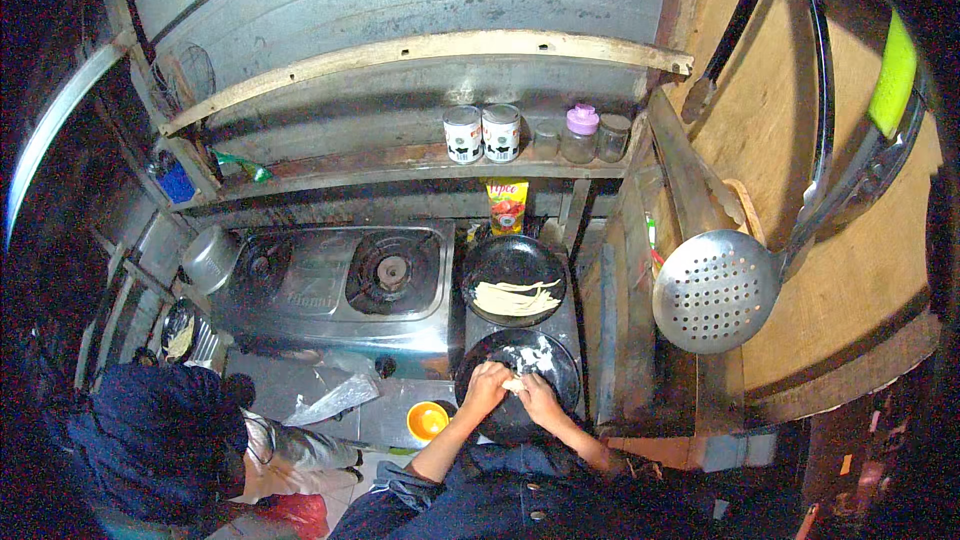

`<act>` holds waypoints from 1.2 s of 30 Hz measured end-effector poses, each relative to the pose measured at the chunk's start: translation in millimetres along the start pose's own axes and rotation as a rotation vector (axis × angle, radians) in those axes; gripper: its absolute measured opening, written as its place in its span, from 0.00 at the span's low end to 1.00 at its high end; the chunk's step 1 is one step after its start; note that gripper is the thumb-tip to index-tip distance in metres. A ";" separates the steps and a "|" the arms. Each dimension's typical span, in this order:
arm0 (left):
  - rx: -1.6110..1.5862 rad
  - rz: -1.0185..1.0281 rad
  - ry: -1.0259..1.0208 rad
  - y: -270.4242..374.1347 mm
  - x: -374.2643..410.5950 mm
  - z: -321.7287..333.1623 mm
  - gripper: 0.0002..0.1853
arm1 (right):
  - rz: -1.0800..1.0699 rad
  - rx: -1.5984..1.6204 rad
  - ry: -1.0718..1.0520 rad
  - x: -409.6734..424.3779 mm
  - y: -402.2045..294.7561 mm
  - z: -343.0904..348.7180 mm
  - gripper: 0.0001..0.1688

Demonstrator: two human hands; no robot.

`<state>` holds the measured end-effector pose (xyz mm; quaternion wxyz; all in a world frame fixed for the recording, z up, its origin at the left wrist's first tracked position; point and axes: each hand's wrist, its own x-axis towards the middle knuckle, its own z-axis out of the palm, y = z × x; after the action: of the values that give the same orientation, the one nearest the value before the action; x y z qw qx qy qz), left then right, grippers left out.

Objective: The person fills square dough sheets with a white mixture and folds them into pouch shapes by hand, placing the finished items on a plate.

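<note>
Both of my hands grip a small lump of pale dough (514, 385) between them. My left hand (488, 388) has its fingers curled on the dough's left end, and my right hand (538, 396) pinches the right end. They are over a dark round plate (480, 347) with white flour (534, 357) scattered on it. Just beyond, a second dark plate (517, 253) carries several pale dough strips (517, 298) laid side by side. An orange bowl (428, 421) stands to the left of my left forearm.
Left of the plates sits a two-burner gas stove (330, 322) with a metal pot (211, 259) at its far corner. A clear plastic bag (337, 399) lies in front. Another person (157, 435) is at my left. A perforated skimmer (716, 292) hangs at right. Cans (500, 133) stand on the shelf.
</note>
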<state>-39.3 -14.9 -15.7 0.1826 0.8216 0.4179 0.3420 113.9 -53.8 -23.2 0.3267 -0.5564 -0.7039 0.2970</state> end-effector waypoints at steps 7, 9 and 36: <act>0.011 -0.065 0.038 3.1 0.6 1.8 0.04 | 0.000 0.086 0.022 0.3 -0.3 0.0 0.08; 0.021 -0.077 0.034 2.6 0.8 2.6 0.03 | -0.017 0.112 0.039 -1.5 -0.5 -0.3 0.08; 0.025 -0.060 0.027 -2.0 3.1 11.9 0.05 | -0.073 0.097 -0.032 4.6 3.1 -0.3 0.13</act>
<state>-30.6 -11.4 -23.9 0.1769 0.8061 0.4490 0.3425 115.1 -48.6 -24.9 0.3528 -0.5089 -0.7137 0.3273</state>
